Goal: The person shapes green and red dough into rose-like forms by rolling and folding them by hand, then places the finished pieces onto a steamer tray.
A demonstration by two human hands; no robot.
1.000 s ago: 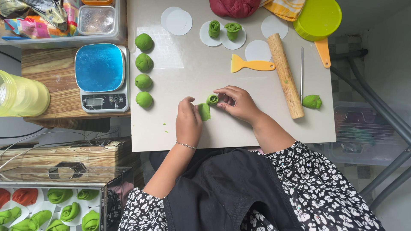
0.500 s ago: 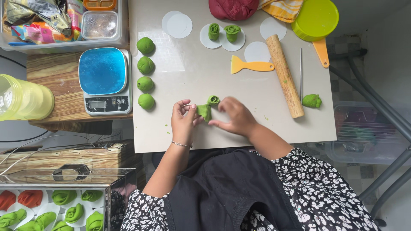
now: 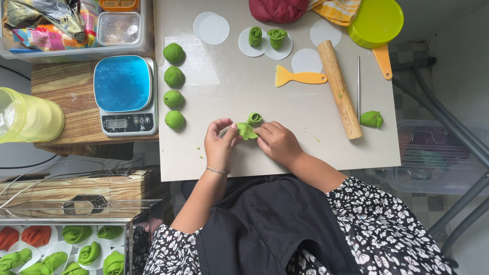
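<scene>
Both hands pinch a small flat piece of green dough (image 3: pixel 246 131) low over the white board (image 3: pixel 229 86). My left hand (image 3: pixel 219 143) grips its left side, my right hand (image 3: pixel 276 142) its right side. A rolled green dough piece (image 3: pixel 254 118) lies just beyond the fingers. Several green dough balls (image 3: pixel 174 76) stand in a column at the board's left. Two finished rolls (image 3: pixel 266 37) rest on white paper rounds at the back.
A wooden rolling pin (image 3: pixel 340 89), an orange scraper (image 3: pixel 299 77), a thin metal rod (image 3: pixel 358 87) and a green dough lump (image 3: pixel 372 119) lie to the right. A blue-topped scale (image 3: pixel 125 94) stands left. A tray of shaped dough (image 3: pixel 66 246) sits lower left.
My hands have come closer together on the dough piece, which now looks flatter and more spread than before. The rolled piece stays beside them.
</scene>
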